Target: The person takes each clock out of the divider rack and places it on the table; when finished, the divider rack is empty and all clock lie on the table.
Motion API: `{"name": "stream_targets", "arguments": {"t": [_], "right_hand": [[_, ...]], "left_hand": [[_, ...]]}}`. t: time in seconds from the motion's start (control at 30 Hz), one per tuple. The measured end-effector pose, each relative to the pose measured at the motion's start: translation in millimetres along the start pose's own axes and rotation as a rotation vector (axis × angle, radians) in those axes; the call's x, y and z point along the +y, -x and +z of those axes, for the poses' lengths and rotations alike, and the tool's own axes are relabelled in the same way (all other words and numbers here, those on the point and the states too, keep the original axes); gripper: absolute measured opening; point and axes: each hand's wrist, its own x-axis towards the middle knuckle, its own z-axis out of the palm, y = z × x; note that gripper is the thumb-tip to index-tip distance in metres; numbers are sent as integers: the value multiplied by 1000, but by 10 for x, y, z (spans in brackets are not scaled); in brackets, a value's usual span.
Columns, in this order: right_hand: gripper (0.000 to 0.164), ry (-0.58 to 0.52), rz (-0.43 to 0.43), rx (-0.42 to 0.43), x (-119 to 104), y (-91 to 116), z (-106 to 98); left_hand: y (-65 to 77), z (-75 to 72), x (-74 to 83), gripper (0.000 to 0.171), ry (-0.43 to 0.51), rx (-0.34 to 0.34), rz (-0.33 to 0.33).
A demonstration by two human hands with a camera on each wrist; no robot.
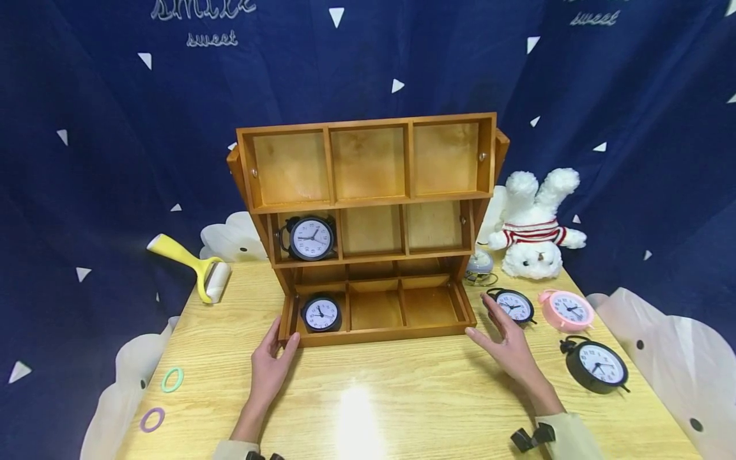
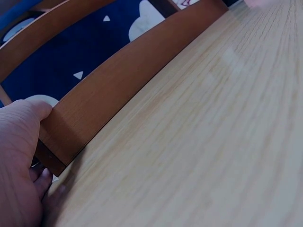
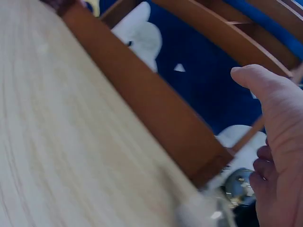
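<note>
A brown tiered wooden shelf [image 1: 379, 335] with square compartments stands across the middle of the table. My left hand [image 1: 271, 367] holds its lower front left corner, thumb at the front board [image 2: 109, 92] and fingers along the side. By the opposite corner is my right hand [image 1: 508, 348], its thumb extended and nothing in its grasp; in the right wrist view the hand [image 3: 279, 142] is apart from the wood. One black alarm clock [image 1: 312, 238] sits in the middle tier's left compartment. Another black clock [image 1: 321, 314] occupies the bottom left compartment. Beyond my right fingers lies a black alarm clock [image 1: 514, 305], partly covered.
At the right are a pink alarm clock [image 1: 568, 310], a larger black alarm clock [image 1: 598, 364] and a white plush rabbit [image 1: 531, 233]. A silvery clock [image 1: 479, 263] is beside the shelf. Leftward lie a yellow-handled roller [image 1: 181, 252], a green ring [image 1: 165, 382] and a purple ring [image 1: 144, 423].
</note>
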Motion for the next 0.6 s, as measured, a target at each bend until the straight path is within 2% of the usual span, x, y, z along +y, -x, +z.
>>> {"name": "stream_targets", "arguments": {"t": [0.1,0.27,0.37,0.5,0.6], "right_hand": [[87,-23,23,-34,70,-61,135],[90,-24,63,-26,194,-135,293],[90,-41,67,-17,244,-163,334],[87,-60,69,-12,295,-185,346],[84,-90,79,0,333,-189,344]], "left_hand": [[-2,0,-1,67,2,-1,-4],[-21,14,-22,66,20,-2,10],[-13,18,37,66,18,-3,6],[29,8,240,65,9,-1,-3],[41,11,264,64,15,3,2]]}}
